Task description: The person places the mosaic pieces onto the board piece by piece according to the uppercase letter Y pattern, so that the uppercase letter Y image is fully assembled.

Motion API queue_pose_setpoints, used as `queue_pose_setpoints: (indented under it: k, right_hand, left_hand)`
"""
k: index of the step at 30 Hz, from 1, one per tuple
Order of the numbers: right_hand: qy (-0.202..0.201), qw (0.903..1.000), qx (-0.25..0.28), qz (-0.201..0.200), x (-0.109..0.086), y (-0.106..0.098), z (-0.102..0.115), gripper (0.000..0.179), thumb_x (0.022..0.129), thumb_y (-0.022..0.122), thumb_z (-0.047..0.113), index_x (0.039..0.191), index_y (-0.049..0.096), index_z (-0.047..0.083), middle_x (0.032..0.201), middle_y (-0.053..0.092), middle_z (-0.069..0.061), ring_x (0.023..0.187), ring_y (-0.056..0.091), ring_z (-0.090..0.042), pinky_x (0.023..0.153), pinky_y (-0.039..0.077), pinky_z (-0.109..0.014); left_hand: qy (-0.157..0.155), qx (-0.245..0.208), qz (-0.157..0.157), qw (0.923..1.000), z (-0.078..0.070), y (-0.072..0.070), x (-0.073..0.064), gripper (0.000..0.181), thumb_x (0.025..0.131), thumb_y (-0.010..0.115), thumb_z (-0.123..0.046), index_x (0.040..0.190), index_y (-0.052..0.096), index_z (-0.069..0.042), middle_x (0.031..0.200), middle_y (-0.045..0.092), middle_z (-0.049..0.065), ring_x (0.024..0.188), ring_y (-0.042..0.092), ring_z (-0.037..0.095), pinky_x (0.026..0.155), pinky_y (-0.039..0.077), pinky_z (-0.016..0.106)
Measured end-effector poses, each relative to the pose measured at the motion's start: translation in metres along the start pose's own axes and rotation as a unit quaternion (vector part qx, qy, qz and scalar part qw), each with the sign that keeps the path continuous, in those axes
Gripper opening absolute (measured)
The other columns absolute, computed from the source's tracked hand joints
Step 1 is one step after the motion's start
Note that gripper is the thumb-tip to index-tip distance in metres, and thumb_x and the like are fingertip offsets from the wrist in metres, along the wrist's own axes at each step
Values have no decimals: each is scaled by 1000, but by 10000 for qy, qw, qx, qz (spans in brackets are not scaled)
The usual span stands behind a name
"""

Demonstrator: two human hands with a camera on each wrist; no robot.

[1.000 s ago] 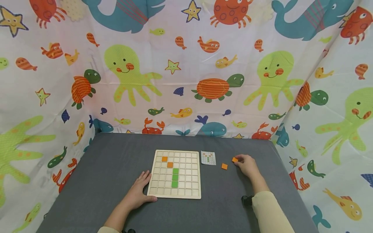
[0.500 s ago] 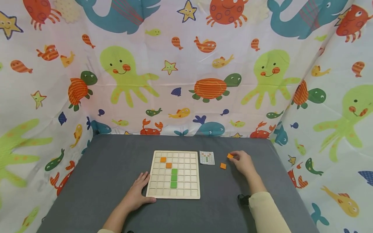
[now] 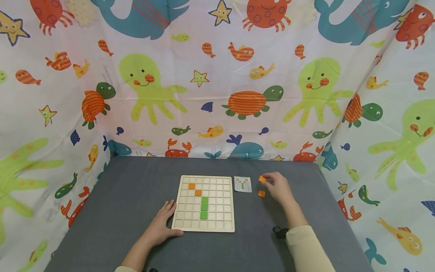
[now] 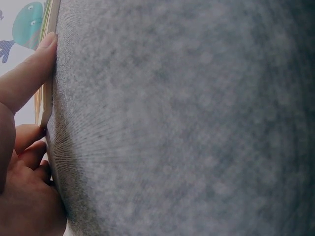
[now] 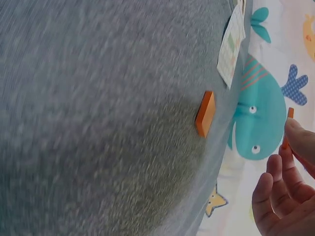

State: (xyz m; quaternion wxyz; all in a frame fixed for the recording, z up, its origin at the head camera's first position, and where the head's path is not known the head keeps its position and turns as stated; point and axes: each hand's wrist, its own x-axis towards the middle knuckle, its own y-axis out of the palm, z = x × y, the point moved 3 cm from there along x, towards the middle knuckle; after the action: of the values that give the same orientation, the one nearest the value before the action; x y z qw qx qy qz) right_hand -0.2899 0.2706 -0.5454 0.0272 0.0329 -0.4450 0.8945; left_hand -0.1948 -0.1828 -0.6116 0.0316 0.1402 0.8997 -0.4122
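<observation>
A wooden grid board (image 3: pixel 221 222) lies on the table, with two orange square tiles (image 3: pixel 192 186) set diagonally and a column of green square tiles (image 3: pixel 204 207) in its cells. At its lower left corner rests my left hand (image 3: pixel 159 226), fingers spread along the left edge and thumb (image 4: pixel 34 69) against the front edge. My right hand (image 3: pixel 280 189) pinches an orange square tile (image 3: pixel 262 178) between thumb and fingertips, raised above the table in the right wrist view. Below that tile, another orange square tile (image 5: pixel 205 115) lies on the cloth.
A small printed pattern card (image 3: pixel 242 184) lies right of the board. Grey cloth (image 3: pixel 146 181) covers the table. A curtain (image 3: pixel 204 105) with sea animals stands behind and at both sides. A black strap or device (image 3: pixel 280 232) shows at the right wrist.
The right hand has lifted the orange tile off the table and carried it left and farther back, towards the card. The left hand stays at the board's corner.
</observation>
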Motion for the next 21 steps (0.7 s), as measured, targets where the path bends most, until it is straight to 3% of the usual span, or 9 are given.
queue_pose_setpoints:
  k: [8,21]
  right_hand:
    - [-62,9998,185,71,-3,8,17,30,93,74,16,122,72,8,118,64,-13,96,64,-27,69,56,-35]
    - [-333,9990,283,-14,-5,24,40,28,92,75,15,120,73,9,117,64,-11,95,64,-24,71,55,-34]
  left_hand:
    - [-39,14,23,10000,1,2,1,115,67,91,-49,158,34,-7,167,24,13,156,12,37,118,23,65]
    - [4,8,-29,10000,0,1,1,115,66,91,-48,158,34,-7,167,24,13,156,12,37,118,22,64]
